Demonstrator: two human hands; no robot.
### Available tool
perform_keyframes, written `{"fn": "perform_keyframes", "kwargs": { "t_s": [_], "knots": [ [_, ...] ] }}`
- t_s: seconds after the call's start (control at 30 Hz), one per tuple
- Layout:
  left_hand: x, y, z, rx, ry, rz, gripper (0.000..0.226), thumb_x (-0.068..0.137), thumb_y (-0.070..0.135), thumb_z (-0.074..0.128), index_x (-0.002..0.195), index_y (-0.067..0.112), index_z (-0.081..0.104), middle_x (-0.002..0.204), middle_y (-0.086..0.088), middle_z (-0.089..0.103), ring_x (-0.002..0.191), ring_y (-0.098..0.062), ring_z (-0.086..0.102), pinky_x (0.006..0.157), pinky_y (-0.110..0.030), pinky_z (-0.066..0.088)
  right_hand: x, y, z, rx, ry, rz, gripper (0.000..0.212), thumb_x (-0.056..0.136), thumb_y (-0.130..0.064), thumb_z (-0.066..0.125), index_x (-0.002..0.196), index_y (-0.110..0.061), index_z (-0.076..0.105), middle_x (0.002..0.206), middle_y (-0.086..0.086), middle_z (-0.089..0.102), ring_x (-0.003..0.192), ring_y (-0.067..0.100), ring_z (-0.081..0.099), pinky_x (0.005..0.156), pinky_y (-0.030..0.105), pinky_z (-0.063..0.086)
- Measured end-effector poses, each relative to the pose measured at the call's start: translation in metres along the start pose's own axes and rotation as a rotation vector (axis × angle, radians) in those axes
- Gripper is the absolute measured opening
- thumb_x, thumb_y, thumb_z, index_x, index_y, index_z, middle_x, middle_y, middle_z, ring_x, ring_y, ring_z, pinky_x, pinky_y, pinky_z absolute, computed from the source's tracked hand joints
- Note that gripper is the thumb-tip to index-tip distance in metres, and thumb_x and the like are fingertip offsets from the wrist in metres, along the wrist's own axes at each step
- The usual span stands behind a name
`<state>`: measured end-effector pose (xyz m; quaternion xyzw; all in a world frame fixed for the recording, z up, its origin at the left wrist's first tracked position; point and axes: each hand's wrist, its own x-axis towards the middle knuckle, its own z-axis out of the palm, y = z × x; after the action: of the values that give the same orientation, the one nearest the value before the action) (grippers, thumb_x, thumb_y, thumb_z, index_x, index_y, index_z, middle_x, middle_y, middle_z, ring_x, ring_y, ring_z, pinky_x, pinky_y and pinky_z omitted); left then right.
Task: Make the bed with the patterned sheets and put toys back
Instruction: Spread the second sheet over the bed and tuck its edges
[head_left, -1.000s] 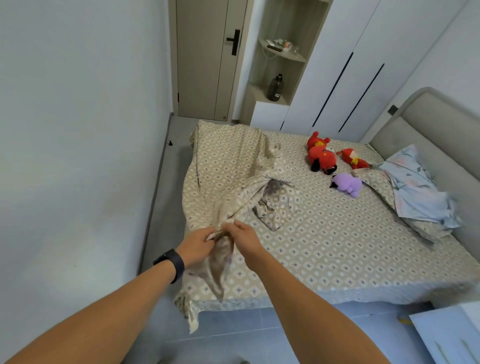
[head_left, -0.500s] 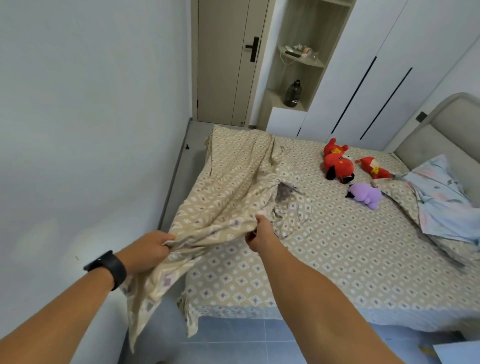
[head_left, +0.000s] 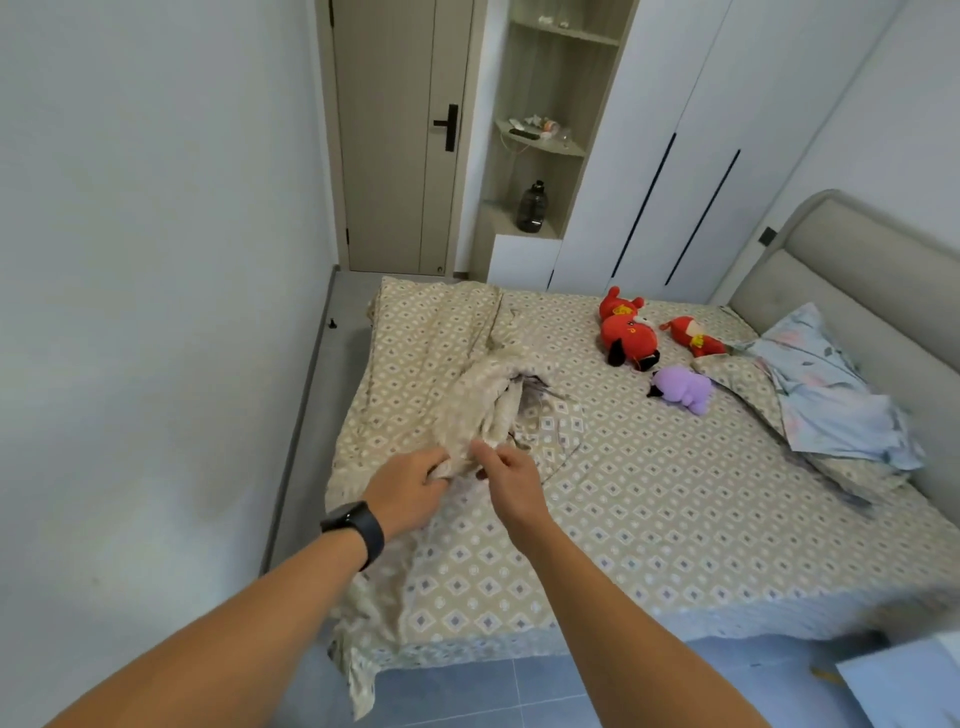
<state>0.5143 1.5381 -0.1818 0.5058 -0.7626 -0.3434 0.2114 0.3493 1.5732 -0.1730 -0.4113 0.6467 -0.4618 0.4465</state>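
A beige diamond-patterned cover (head_left: 483, 405) lies bunched along the left part of the bed (head_left: 675, 509), which wears a matching fitted sheet. My left hand (head_left: 410, 491) grips a gathered fold of the cover near the bed's left edge. My right hand (head_left: 511, 480) pinches the same fold just beside it. A large red plush toy (head_left: 626, 332), a small red plush toy (head_left: 693, 338) and a purple plush toy (head_left: 680, 387) lie near the headboard end.
A pale blue floral pillowcase (head_left: 826, 395) lies crumpled over a patterned pillow by the grey headboard (head_left: 883, 291). A wall runs close along the left. Beyond the bed stand a door (head_left: 400, 135), open shelves (head_left: 540, 156) and a white wardrobe (head_left: 691, 145). A white object (head_left: 904, 686) shows at bottom right.
My hands were spread apart, stretching the cover off the bed's left side. They have come together again on a bunched fold over the bed. The cover now rests gathered on the mattress.
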Motion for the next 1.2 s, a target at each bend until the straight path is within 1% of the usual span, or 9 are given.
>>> {"fn": "perform_keyframes", "kwargs": {
  "t_s": [0.2, 0.3, 0.37, 0.53, 0.7, 0.8, 0.9, 1.03, 1.2],
  "knots": [
    [-0.022, 0.013, 0.009, 0.099, -0.179, 0.263, 0.010, 0.082, 0.018, 0.050, 0.074, 0.013, 0.053, 0.068, -0.004, 0.055, 0.064, -0.023, 0.051, 0.061, -0.039, 0.036, 0.045, 0.039, -0.017, 0.468, -0.045, 0.596, 0.053, 0.098, -0.055, 0.056, 0.122, -0.008, 0.065, 0.119, 0.014, 0.071, 0.108, 0.029, 0.067, 0.093, 0.039, 0.056],
    [-0.033, 0.000, 0.001, 0.117, -0.208, 0.271, 0.017, 0.082, 0.010, 0.052, 0.071, 0.022, 0.046, 0.068, 0.005, 0.053, 0.066, -0.017, 0.050, 0.064, -0.039, 0.039, 0.071, 0.041, -0.016, 0.492, 0.124, 0.669, 0.034, 0.098, -0.041, 0.062, 0.109, -0.009, 0.066, 0.090, 0.009, 0.071, 0.080, 0.023, 0.066, 0.075, 0.035, 0.057],
    [-0.036, -0.017, -0.013, 0.141, -0.153, 0.192, 0.019, 0.084, 0.013, 0.053, 0.071, 0.025, 0.047, 0.070, 0.006, 0.055, 0.067, -0.013, 0.052, 0.062, -0.037, 0.040, 0.075, 0.027, -0.020, 0.397, 0.223, 0.628, 0.020, 0.097, -0.030, 0.061, 0.090, -0.012, 0.065, 0.065, 0.002, 0.052, 0.057, 0.016, 0.045, 0.054, 0.029, 0.041],
    [-0.027, -0.064, -0.045, 0.431, -0.044, -0.147, 0.016, 0.083, 0.021, 0.061, 0.094, 0.031, 0.054, 0.091, 0.011, 0.063, 0.076, -0.014, 0.060, 0.066, -0.033, 0.053, 0.042, -0.002, -0.007, 0.138, 0.323, 0.222, 0.034, 0.092, -0.022, 0.051, 0.062, -0.015, 0.037, 0.061, 0.005, 0.034, 0.059, 0.019, 0.027, 0.057, 0.036, 0.023],
    [-0.009, -0.024, -0.012, 0.308, -0.142, -0.057, 0.081, 0.073, 0.035, 0.076, 0.144, 0.039, 0.037, 0.131, 0.012, 0.047, 0.114, -0.015, 0.055, 0.092, -0.034, 0.051, -0.017, -0.014, 0.000, 0.061, 0.082, -0.038, 0.035, 0.089, -0.011, 0.055, 0.055, -0.007, 0.047, 0.053, 0.007, 0.042, 0.049, 0.015, 0.034, 0.047, 0.027, 0.028],
    [-0.002, 0.012, 0.028, 0.028, -0.161, -0.013, 0.038, 0.085, 0.029, 0.069, 0.112, 0.050, 0.052, 0.105, 0.014, 0.066, 0.094, -0.012, 0.064, 0.083, -0.035, 0.053, -0.034, -0.008, -0.012, -0.009, 0.018, -0.077, 0.038, 0.089, -0.011, 0.057, 0.051, -0.013, 0.053, 0.051, 0.002, 0.049, 0.051, 0.013, 0.041, 0.052, 0.028, 0.035],
    [0.005, 0.027, 0.051, 0.048, -0.110, -0.012, 0.011, 0.094, 0.023, 0.053, 0.087, 0.030, 0.056, 0.082, 0.003, 0.065, 0.078, -0.023, 0.061, 0.068, -0.037, 0.045, -0.024, 0.009, -0.044, 0.016, 0.089, 0.023, 0.036, 0.094, -0.021, 0.058, 0.060, -0.009, 0.062, 0.055, 0.001, 0.055, 0.052, 0.012, 0.044, 0.055, 0.027, 0.036],
    [0.000, 0.050, 0.060, 0.094, -0.184, 0.110, 0.028, 0.089, 0.036, 0.040, 0.085, 0.016, 0.059, 0.077, 0.005, 0.061, 0.073, -0.021, 0.057, 0.064, -0.036, 0.038, 0.013, 0.039, -0.079, 0.178, 0.014, 0.431, 0.044, 0.101, -0.045, 0.050, 0.102, -0.006, 0.071, 0.078, 0.005, 0.069, 0.057, 0.014, 0.046, 0.052, 0.026, 0.035],
    [-0.014, 0.056, 0.061, 0.184, -0.173, 0.160, 0.027, 0.090, 0.035, 0.039, 0.085, 0.016, 0.057, 0.078, 0.000, 0.061, 0.071, -0.022, 0.055, 0.067, -0.044, 0.044, 0.054, 0.056, -0.088, 0.372, 0.086, 0.718, 0.025, 0.098, -0.037, 0.062, 0.101, -0.013, 0.063, 0.074, 0.003, 0.054, 0.060, 0.013, 0.042, 0.050, 0.025, 0.038]
  ]
}}
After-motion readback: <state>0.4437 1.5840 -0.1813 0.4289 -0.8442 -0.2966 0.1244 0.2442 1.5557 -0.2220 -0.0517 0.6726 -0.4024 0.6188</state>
